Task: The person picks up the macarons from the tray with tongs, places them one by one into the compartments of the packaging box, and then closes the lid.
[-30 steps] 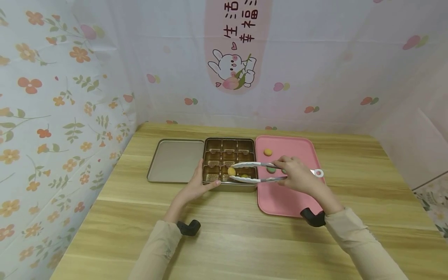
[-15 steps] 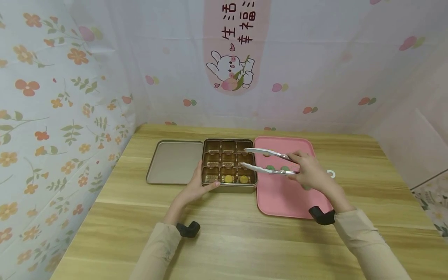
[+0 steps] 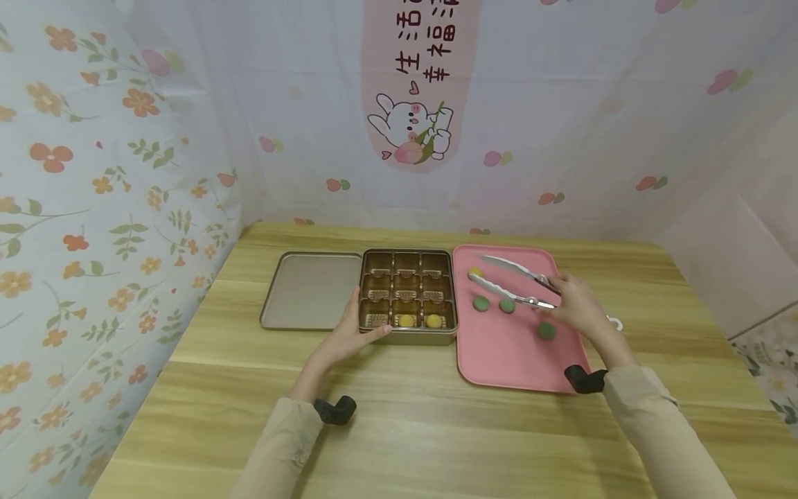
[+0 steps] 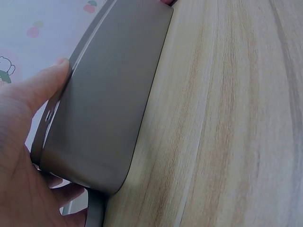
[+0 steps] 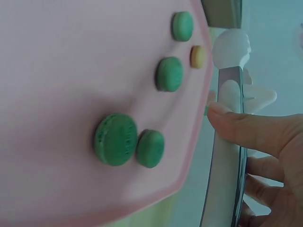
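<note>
My left hand (image 3: pixel 349 336) grips the near left corner of a metal tin (image 3: pixel 408 337), thumb on the front rim and fingers along the side, as the left wrist view also shows. The tin has a brown divided insert; yellow macarons (image 3: pixel 406 321) sit in the middle and right compartments of its front row. My right hand (image 3: pixel 576 305) holds metal tongs (image 3: pixel 526 301) with white tips, spread apart with nothing between them, above a pink tray (image 3: pixel 499 364). Several green macarons (image 5: pixel 116 139) lie on the tray, and a yellow macaron (image 3: pixel 475 273) lies near the tong tips.
A flat metal lid (image 3: pixel 312 291) lies left of the tin. The tray stands close against the tin's right side on a wooden table (image 3: pixel 405 430). A patterned cloth (image 3: pixel 280 104) hangs behind the table.
The yellow macaron that the tongs held over the tin now sits in the front middle compartment. My right hand has moved right with the tongs, over the tray. My left hand stays on the tin.
</note>
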The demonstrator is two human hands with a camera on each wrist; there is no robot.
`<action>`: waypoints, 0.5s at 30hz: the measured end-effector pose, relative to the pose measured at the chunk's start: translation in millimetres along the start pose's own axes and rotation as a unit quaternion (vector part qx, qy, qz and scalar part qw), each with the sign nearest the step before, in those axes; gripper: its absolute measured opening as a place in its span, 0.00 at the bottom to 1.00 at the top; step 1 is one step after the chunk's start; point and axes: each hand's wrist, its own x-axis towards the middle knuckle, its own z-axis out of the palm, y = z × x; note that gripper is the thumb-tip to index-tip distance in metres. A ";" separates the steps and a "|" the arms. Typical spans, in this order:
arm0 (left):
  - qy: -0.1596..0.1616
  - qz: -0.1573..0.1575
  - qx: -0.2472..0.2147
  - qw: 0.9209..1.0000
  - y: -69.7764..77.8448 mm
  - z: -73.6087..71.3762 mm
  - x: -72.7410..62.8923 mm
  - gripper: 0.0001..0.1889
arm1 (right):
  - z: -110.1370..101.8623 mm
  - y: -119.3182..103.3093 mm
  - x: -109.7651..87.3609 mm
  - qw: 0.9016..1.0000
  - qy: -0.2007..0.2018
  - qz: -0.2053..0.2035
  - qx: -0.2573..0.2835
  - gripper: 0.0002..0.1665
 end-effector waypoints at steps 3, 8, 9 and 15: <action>0.000 0.000 0.002 1.000 0.4 -0.3 -0.9 0.58 | 3.5 5.7 2.0 1.000 -0.005 0.002 -0.008 0.39; 0.003 -0.004 0.001 1.000 0.5 -0.4 -2.3 0.58 | 7.2 11.0 7.5 1.000 -0.009 -0.008 -0.021 0.35; 0.004 -0.004 0.001 1.000 0.4 -0.3 -2.3 0.58 | 8.0 12.2 8.8 1.000 -0.009 -0.009 -0.024 0.35; 0.004 0.001 -0.002 1.000 -0.1 0.8 -1.1 0.58 | 10.9 16.5 15.7 0.999 -0.026 -0.001 -0.030 0.37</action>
